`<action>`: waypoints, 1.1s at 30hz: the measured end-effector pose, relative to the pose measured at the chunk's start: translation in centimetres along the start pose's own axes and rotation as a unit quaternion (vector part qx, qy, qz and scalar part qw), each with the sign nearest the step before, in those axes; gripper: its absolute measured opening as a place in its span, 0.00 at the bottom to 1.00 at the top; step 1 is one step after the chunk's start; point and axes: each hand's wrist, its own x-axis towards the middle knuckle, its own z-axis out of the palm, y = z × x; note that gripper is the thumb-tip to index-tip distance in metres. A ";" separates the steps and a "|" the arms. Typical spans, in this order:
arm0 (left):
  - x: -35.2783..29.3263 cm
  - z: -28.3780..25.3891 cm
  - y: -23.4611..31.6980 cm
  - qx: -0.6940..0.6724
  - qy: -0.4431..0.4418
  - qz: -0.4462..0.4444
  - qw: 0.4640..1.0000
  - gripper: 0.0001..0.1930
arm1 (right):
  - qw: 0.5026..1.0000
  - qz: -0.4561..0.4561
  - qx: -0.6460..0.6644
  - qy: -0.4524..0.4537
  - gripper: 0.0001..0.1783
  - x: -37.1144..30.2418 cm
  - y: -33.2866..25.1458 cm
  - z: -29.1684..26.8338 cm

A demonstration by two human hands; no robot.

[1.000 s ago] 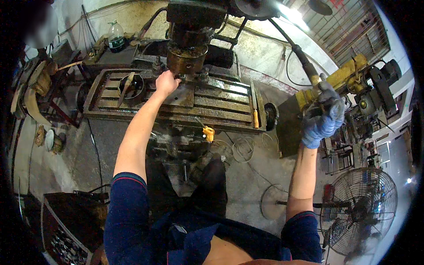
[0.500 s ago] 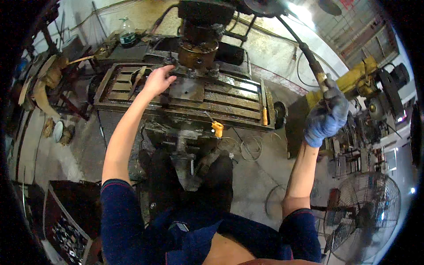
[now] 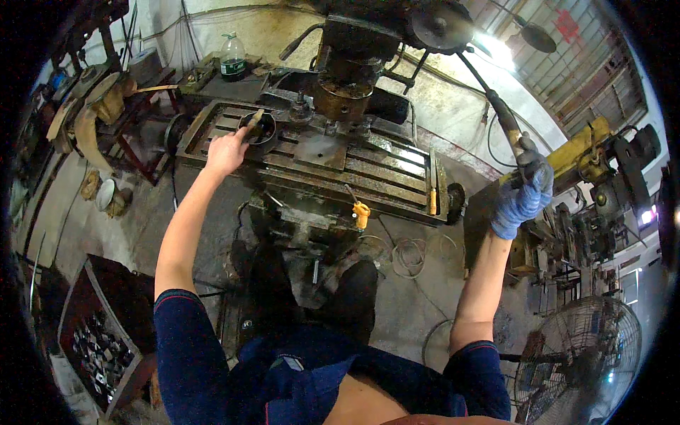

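Observation:
My bare left hand is over the left end of a slotted machine table. Its index finger reaches out to a wooden-handled brush, with the thumb apart. Whether it bears any of the brush's weight I cannot tell. The brush leans in a round dark bowl on the table. On the right, my right hand, in a blue-grey glove, is wrapped round the end of a long dark lever. A milling machine's spindle head hangs above a flat block.
A yellow-handled tool hangs at the table's front edge, and a file with a yellow handle lies at its right end. Behind stands a clear bottle. A box of metal parts is lower left, a caged fan lower right.
My left hand has moved left, from near the spindle to the brush at the bowl. My right hand keeps its grip on the lever. The whole view has shifted slightly.

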 end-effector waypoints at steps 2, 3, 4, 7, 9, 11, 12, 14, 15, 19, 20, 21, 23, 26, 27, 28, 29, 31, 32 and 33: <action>0.1 0.2 -0.7 0.004 0.015 -0.002 1.000 0.14 | 1.000 -0.002 0.005 -0.001 0.20 0.2 0.0 0.1; 0.1 0.4 -0.7 -0.016 0.036 -0.017 0.999 0.12 | 1.000 0.012 -0.001 0.016 0.19 0.2 -0.2 0.2; 0.0 0.6 -0.8 -0.035 0.057 -0.033 0.997 0.11 | 0.999 0.026 -0.006 0.032 0.17 0.2 -0.4 0.2; -0.3 0.9 -0.6 -0.068 0.124 -0.012 0.990 0.07 | 0.999 0.025 -0.014 0.040 0.17 0.1 -0.6 0.4; 0.5 0.3 0.0 -0.050 0.123 0.006 0.991 0.06 | 0.999 0.009 -0.016 0.035 0.17 0.3 -0.5 0.5; 1.4 0.9 -0.3 0.001 0.100 0.005 0.995 0.06 | 0.999 -0.003 -0.020 0.034 0.17 0.3 -0.3 0.3; 1.8 0.8 -0.3 0.016 0.072 0.006 0.997 0.06 | 1.000 -0.008 -0.013 0.022 0.17 0.3 -0.2 0.1; 2.4 0.7 0.0 0.040 0.023 0.020 0.999 0.06 | 1.000 -0.018 0.000 -0.003 0.17 0.4 0.1 -0.2; 2.7 0.8 0.1 0.050 0.003 0.032 0.998 0.06 | 1.000 -0.017 0.001 0.001 0.18 0.5 0.1 -0.1; 3.2 0.9 2.0 0.049 -0.043 0.107 0.992 0.04 | 1.000 -0.019 0.001 0.016 0.18 0.4 0.0 0.0; 3.6 1.1 1.7 0.057 -0.055 0.107 0.991 0.04 | 1.000 -0.022 0.005 0.020 0.18 0.4 0.0 0.1; 3.9 1.1 1.2 0.022 -0.052 0.086 0.995 0.05 | 1.000 -0.021 0.007 0.018 0.18 0.4 0.0 0.2; 4.2 0.8 0.5 -0.050 -0.046 0.045 0.997 0.07 | 1.000 -0.020 0.008 0.012 0.18 0.5 0.0 0.3; 3.9 -1.6 0.3 -0.076 -0.051 -0.037 0.995 0.10 | 1.000 -0.016 -0.007 0.016 0.17 0.4 0.1 0.2; 3.6 -2.0 -0.3 -0.086 -0.031 -0.051 0.995 0.10 | 1.000 -0.013 -0.002 0.021 0.16 0.4 0.0 0.2; 3.2 -2.2 -0.6 -0.101 -0.029 -0.065 0.992 0.10 | 1.000 -0.009 0.004 0.025 0.16 0.5 -0.1 0.2; 2.5 -3.5 -0.3 -0.116 -0.028 -0.078 0.990 0.10 | 0.999 -0.006 0.009 0.030 0.15 0.5 -0.1 0.3; 1.4 -3.8 -0.8 -0.144 -0.014 -0.099 0.985 0.10 | 0.999 -0.012 -0.007 0.033 0.15 0.7 -0.4 0.6; 0.7 -3.6 -1.6 -0.157 0.001 -0.107 0.982 0.10 | 0.999 -0.017 -0.013 0.035 0.15 0.8 -0.6 0.8; 0.1 -3.5 -2.3 -0.170 0.016 -0.115 0.979 0.10 | 0.999 -0.003 -0.018 0.042 0.15 0.8 -0.4 0.6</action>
